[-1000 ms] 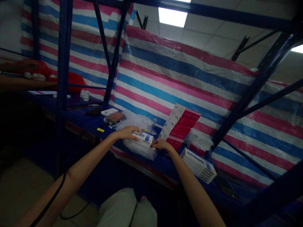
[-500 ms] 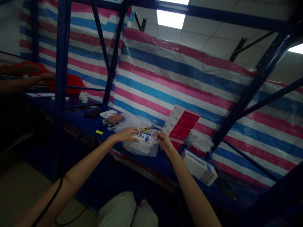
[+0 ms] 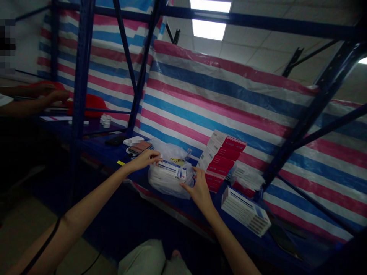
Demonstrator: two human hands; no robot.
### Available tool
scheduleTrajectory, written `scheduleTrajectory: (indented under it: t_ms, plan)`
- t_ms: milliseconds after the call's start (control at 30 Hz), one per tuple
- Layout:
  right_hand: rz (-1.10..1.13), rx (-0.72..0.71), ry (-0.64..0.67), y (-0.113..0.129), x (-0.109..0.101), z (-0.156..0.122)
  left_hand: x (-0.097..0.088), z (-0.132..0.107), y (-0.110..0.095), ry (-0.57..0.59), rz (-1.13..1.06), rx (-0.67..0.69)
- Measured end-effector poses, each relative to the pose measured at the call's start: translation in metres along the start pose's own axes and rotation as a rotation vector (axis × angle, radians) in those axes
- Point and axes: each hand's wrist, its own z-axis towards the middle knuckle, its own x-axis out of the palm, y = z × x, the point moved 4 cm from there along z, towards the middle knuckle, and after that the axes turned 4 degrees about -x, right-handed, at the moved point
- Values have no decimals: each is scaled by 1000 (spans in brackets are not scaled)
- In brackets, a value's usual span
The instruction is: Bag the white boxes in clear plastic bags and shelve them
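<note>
A clear plastic bag (image 3: pixel 168 181) filled with flat white boxes lies on the blue shelf (image 3: pixel 200 208). A white and blue box (image 3: pixel 173 169) sits on top, at the bag's mouth. My left hand (image 3: pixel 145 158) pinches the bag's plastic at its left upper edge, fingers closed. My right hand (image 3: pixel 197 187) is at the bag's right end, fingers curled against the plastic beside the box.
A leaning stack of red and white boxes (image 3: pixel 222 158) stands right of the bag, and a flat pile of white boxes (image 3: pixel 245 210) lies further right. Dark items (image 3: pixel 134 146) lie left. Another person's arms (image 3: pixel 34 101) work at far left. Blue rack posts (image 3: pixel 82 72) frame the shelf.
My right hand has dropped from the bag's top corner to its right end. My left hand has slid slightly left along the bag's edge. The view shifted a little.
</note>
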Motion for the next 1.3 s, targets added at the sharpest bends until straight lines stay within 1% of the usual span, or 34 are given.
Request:
scheduleTrajectory:
  t_ms: [100, 167, 300, 333, 400, 467, 533, 567, 633, 700, 767, 800, 833, 867, 933, 1000, 1033, 1067, 1100, 1167, 1233, 1267, 1300]
  plan:
    - [-297, -115, 83, 18, -9, 7, -14, 5, -8, -116, -222, -1]
    - [-417, -167, 66, 27, -15, 12, -18, 12, -14, -143, -298, 14]
    - [-501, -230, -55, 45, -24, 18, -14, 27, -29, -25, -320, 16]
    - [-516, -248, -68, 49, -25, 19, -14, 29, -33, -22, -319, 17]
    - [-550, -272, -66, 56, -25, 22, -17, 34, -41, -60, -325, 18]
    - [-551, -260, -59, 57, -25, 24, -20, 37, -46, -93, -334, 17]
    - [-465, -212, -62, 53, -26, 29, -22, 39, -46, -83, -343, 2]
    - [-375, -178, -60, 50, -26, 32, -23, 40, -45, -82, -352, -8]
    - [-91, -105, -39, 40, -30, 42, -30, 42, -39, -117, -399, -30]
    - [262, -5, -39, 28, -38, 58, -41, 47, -34, -189, -469, -41]
    - [539, 93, -118, 19, -51, 78, -52, 56, -33, -248, -522, -35]
    - [610, 125, -180, 15, -59, 87, -56, 63, -35, -268, -529, -22]
    - [627, 134, -243, 13, -67, 97, -60, 70, -38, -285, -520, -5]
    - [591, 122, -300, 14, -74, 105, -62, 77, -42, -294, -496, 11]
    - [412, 68, -370, 18, -83, 116, -62, 92, -51, -283, -409, 39]
    - [242, 12, -385, 25, -83, 122, -57, 106, -57, -246, -297, 58]
    - [218, -21, -357, 28, -79, 124, -55, 111, -60, -227, -243, 68]
    - [249, -50, -302, 31, -75, 125, -52, 115, -62, -214, -192, 77]
    - [324, -63, -223, 33, -69, 126, -49, 118, -64, -204, -140, 82]
    - [514, -31, -14, 36, -54, 129, -41, 120, -69, -199, -16, 88]
    - [623, 42, 161, 38, -41, 133, -30, 120, -78, -224, 171, 99]
    - [636, 47, 215, 40, -35, 136, -23, 120, -85, -235, 283, 114]
    - [636, 17, 233, 43, -30, 140, -15, 120, -93, -238, 395, 138]
